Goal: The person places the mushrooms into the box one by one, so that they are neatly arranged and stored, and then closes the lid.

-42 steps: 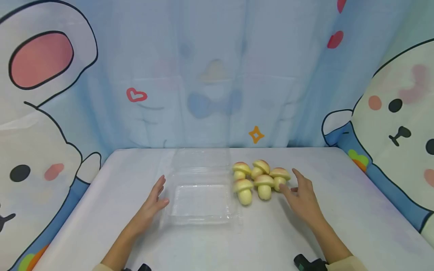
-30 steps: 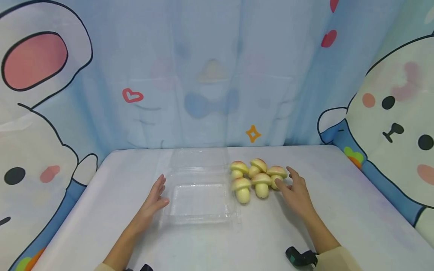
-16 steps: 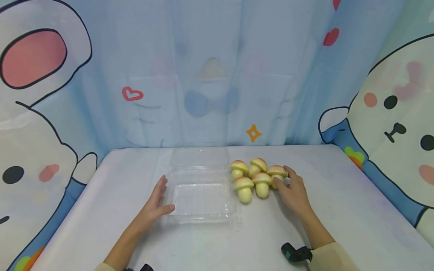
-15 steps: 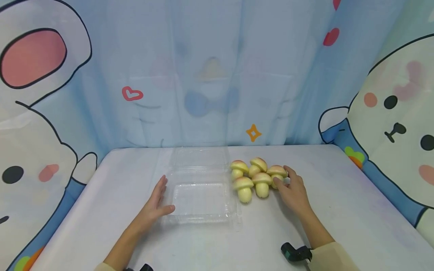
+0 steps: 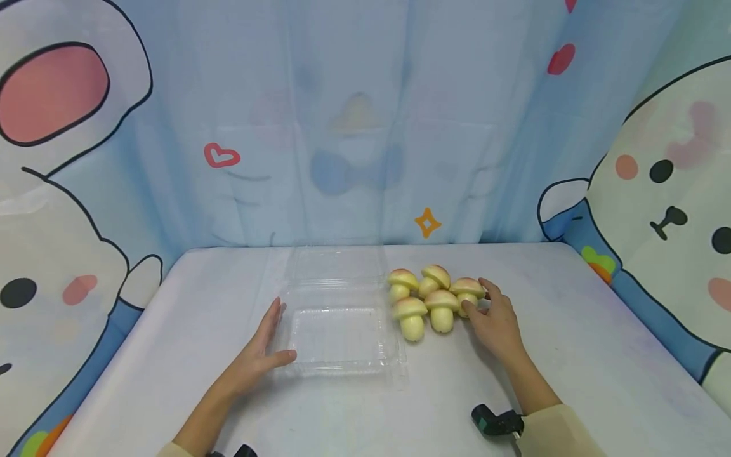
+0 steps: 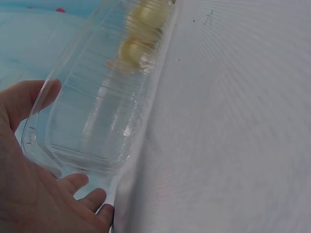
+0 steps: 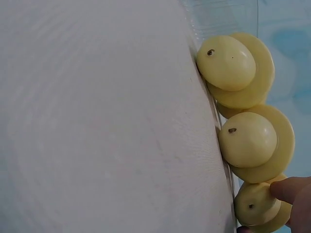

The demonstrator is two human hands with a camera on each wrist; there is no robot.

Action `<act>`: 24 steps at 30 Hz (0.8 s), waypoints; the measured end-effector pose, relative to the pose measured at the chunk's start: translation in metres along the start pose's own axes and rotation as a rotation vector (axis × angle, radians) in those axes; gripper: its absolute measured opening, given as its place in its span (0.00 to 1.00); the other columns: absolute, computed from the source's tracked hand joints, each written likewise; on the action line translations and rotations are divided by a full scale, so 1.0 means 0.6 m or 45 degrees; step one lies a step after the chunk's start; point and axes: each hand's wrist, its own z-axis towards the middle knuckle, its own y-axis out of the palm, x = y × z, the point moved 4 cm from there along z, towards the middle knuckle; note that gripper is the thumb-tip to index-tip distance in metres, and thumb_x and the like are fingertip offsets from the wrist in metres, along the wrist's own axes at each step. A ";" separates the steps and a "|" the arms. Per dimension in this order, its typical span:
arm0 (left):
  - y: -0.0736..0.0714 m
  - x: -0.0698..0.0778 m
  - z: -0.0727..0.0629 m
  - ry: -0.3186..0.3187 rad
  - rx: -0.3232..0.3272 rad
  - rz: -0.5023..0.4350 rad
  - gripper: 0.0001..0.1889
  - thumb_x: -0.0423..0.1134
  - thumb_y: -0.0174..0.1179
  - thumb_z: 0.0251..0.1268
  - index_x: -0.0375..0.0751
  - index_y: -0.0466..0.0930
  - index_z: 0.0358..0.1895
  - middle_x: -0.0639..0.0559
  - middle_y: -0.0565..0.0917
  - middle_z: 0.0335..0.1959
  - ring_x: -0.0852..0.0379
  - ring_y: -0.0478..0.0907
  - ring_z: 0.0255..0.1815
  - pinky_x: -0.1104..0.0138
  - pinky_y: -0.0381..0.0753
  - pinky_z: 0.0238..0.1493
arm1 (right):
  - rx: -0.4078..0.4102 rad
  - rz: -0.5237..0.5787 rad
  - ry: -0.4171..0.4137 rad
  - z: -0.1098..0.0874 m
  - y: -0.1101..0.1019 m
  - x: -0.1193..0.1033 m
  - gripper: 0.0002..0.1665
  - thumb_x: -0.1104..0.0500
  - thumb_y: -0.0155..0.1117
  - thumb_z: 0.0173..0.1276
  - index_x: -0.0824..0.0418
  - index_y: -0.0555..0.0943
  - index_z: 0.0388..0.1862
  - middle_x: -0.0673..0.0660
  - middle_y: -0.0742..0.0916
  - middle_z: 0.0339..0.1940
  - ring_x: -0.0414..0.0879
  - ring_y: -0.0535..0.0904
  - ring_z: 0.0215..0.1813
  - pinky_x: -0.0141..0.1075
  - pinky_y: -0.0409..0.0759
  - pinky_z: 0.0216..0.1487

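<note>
The rightmost toy mushroom [image 5: 465, 287] is lying right of the worktop's [image 5: 577, 355] middle, toward the far edge; the right hand [image 5: 500, 327] is pinching it between thumb and fingers. Four other toy mushrooms [image 5: 441, 298] are crowding its left side, making five. One clear plastic container [image 5: 337, 336] is lying open just beside them. The left hand [image 5: 251, 362], fingers and thumb apart, is bracketing its left side. White surface is stretching from the right hand to the right edge.
</note>
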 end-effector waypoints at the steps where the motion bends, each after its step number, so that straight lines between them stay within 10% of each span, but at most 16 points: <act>1: 0.000 0.000 0.000 -0.002 0.000 0.001 0.55 0.40 0.62 0.66 0.42 0.29 0.85 0.37 0.38 0.87 0.34 0.30 0.86 0.30 0.30 0.77 | -0.001 0.001 -0.001 0.000 0.000 0.000 0.43 0.50 0.56 0.79 0.65 0.53 0.84 0.77 0.69 0.72 0.64 0.78 0.58 0.53 0.76 0.56; 24: 0.000 0.001 -0.002 0.000 -0.018 -0.019 0.55 0.40 0.61 0.67 0.42 0.28 0.85 0.36 0.38 0.86 0.32 0.30 0.86 0.29 0.29 0.76 | 0.005 0.225 0.179 0.000 -0.008 0.020 0.46 0.46 0.54 0.81 0.60 0.46 0.86 0.77 0.65 0.78 0.69 0.72 0.70 0.56 0.74 0.66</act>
